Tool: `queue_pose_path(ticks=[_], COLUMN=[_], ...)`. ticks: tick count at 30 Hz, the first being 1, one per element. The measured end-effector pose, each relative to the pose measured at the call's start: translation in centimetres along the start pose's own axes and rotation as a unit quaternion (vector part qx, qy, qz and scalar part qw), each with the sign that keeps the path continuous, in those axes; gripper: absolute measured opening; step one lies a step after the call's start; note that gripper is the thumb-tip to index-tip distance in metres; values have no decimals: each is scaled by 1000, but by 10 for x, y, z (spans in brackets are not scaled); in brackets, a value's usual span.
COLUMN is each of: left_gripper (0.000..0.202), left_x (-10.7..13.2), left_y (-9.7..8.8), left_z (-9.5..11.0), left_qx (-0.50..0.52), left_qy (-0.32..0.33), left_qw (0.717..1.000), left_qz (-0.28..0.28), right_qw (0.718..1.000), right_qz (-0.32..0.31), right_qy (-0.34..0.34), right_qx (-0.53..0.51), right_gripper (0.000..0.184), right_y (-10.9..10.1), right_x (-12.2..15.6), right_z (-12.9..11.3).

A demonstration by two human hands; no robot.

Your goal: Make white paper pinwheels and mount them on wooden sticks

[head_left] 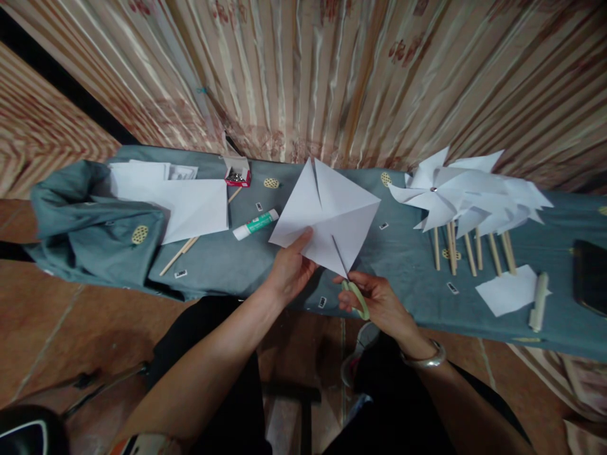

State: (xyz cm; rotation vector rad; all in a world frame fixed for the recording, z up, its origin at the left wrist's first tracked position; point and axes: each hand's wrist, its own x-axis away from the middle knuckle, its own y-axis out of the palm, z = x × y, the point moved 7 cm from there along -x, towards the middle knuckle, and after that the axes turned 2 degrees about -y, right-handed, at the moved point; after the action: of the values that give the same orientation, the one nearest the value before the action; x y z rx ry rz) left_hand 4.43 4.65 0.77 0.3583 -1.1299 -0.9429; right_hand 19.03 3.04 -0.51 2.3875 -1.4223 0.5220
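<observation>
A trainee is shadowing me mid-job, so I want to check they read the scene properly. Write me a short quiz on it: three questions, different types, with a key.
1. Multiple choice: what does the right hand hold?
a) a glue stick
b) scissors
c) a pen
2. True or false: the left hand grips the slit paper with its thumb on top.
3. Fill in: the pinwheels lie to the ____ of the slit paper.

Key: 1. b; 2. true; 3. right.
</observation>
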Motion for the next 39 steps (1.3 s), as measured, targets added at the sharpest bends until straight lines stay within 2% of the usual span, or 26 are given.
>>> queue_pose_path(ticks=[9, 31, 39], left_gripper=[22, 28, 21], left_x=[1, 1, 2], left_y=[-1, -1, 2], left_z=[-6, -8, -7], left_qx=[-6, -2, -6], left_qy=[-8, -18, -17], left_qw=[1000, 1000, 1000], left_qz=[-7, -7, -9], right_qw=[999, 999, 999], right_qz=[-8, 1, 12], right_qy=[-41, -38, -38], right_qx=[15, 5, 7], right_gripper=[49, 46, 46], right_y=[-1, 0, 0], right_x=[-1, -2, -1], right_z=[-2, -3, -5])
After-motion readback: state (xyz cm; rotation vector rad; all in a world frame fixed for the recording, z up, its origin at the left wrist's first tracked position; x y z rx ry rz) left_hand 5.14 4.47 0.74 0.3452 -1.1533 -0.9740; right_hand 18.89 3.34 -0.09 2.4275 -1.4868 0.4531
